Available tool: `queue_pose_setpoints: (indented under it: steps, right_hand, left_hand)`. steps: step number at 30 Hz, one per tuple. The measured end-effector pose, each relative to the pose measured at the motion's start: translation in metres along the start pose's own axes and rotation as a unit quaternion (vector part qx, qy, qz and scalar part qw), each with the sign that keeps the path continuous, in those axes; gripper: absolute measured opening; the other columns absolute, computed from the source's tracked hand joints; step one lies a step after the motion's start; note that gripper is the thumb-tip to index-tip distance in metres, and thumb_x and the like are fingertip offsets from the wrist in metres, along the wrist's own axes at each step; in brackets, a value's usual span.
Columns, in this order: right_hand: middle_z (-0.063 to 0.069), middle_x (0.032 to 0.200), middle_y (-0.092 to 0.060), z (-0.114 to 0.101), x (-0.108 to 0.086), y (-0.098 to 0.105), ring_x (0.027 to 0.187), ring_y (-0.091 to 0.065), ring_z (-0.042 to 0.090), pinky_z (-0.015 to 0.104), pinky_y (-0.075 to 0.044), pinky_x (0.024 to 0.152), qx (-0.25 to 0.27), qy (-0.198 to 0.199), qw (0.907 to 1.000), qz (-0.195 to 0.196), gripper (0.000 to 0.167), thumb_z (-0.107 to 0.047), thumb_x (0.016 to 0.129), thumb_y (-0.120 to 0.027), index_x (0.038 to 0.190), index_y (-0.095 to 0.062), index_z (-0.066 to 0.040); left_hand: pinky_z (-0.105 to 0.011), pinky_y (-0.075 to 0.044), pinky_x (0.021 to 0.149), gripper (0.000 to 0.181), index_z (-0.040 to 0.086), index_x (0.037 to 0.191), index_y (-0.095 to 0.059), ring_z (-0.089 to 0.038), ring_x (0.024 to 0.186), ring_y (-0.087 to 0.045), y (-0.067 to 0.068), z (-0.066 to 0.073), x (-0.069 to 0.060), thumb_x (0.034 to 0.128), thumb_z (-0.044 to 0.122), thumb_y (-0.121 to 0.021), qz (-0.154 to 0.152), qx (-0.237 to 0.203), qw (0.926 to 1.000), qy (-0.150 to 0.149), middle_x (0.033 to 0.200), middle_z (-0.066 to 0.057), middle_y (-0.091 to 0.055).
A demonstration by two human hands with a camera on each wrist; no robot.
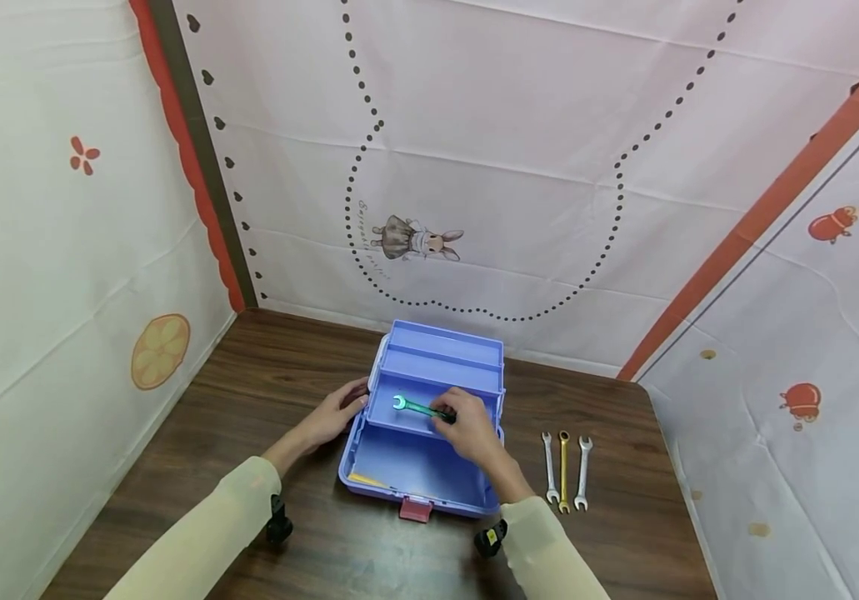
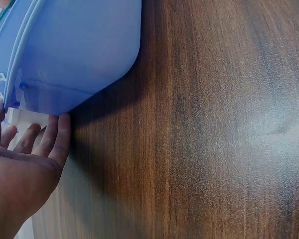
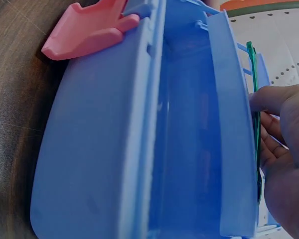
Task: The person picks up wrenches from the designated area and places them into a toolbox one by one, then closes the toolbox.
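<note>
A blue-purple toolbox [image 1: 429, 490] stands unfolded on the table, its stepped trays [image 1: 444, 342] raised at the back. My right hand [image 1: 471, 427] pinches one end of a green wrench [image 1: 412, 406] over the front tray. From the right wrist view, the wrench [image 3: 254, 64] runs lengthwise just beyond the tray's front wall [image 3: 234, 139], between thumb and fingers. At the box's left rear side my left hand [image 1: 333, 411] holds the edge. The left wrist view has that hand [image 2: 27, 169] with its thumb at the rim and its fingers against the underside of a pale part.
To the right of the box lie two silver wrenches [image 1: 550, 467] and a gold one [image 1: 563, 471] side by side. Something yellow [image 1: 367, 481] sits in the box's lower front-left corner. A pink latch [image 1: 416, 509] hangs at the front. Printed cloth walls [image 1: 511, 250] border the table.
</note>
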State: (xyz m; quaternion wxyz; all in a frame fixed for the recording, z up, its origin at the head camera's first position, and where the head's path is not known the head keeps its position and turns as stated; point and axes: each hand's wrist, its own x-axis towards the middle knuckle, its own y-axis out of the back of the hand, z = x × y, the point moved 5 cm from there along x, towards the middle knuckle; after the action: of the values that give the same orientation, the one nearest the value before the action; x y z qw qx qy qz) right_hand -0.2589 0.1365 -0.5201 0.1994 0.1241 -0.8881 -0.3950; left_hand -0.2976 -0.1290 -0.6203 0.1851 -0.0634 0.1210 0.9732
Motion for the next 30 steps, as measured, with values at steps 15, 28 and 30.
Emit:
queue_pose_setpoints:
  steps: [15,28,30]
  right_hand:
    - [-0.002,0.098,-0.069,0.010,-0.002,-0.010,0.086,-0.063,0.013,0.029,-0.056,0.073,0.032,-0.040,0.9984,-0.025,0.011,-0.006,0.095,-0.080,0.105,-0.078,-0.011]
    - [-0.005,0.097,-0.068,0.015,-0.002,-0.012,0.084,-0.061,0.010,0.027,-0.055,0.071,0.046,-0.065,0.9956,-0.049,0.010,-0.009,0.096,-0.080,0.105,-0.078,-0.014]
    - [-0.005,0.097,-0.068,0.015,-0.001,-0.012,0.084,-0.061,0.011,0.027,-0.055,0.072,0.046,-0.065,0.9957,-0.047,0.010,-0.009,0.096,-0.080,0.105,-0.078,-0.014]
  left_hand:
    - [-0.053,-0.050,0.111,0.061,0.014,0.167,-0.031,-0.038,0.151,-0.040,-0.001,-0.001,-0.002,0.1142,0.038,-0.050,0.000,-0.004,1.0000,-0.001,0.166,-0.019,-0.039]
    - [-0.054,-0.049,0.111,0.060,0.014,0.167,-0.030,-0.040,0.151,-0.040,-0.002,-0.001,-0.003,0.1150,0.035,-0.049,-0.004,-0.007,1.0000,0.002,0.166,-0.020,-0.038]
    - [-0.054,-0.050,0.111,0.059,0.014,0.167,-0.031,-0.040,0.151,-0.041,-0.002,0.001,-0.003,0.1151,0.035,-0.049,-0.004,-0.006,1.0000,0.000,0.166,-0.020,-0.039]
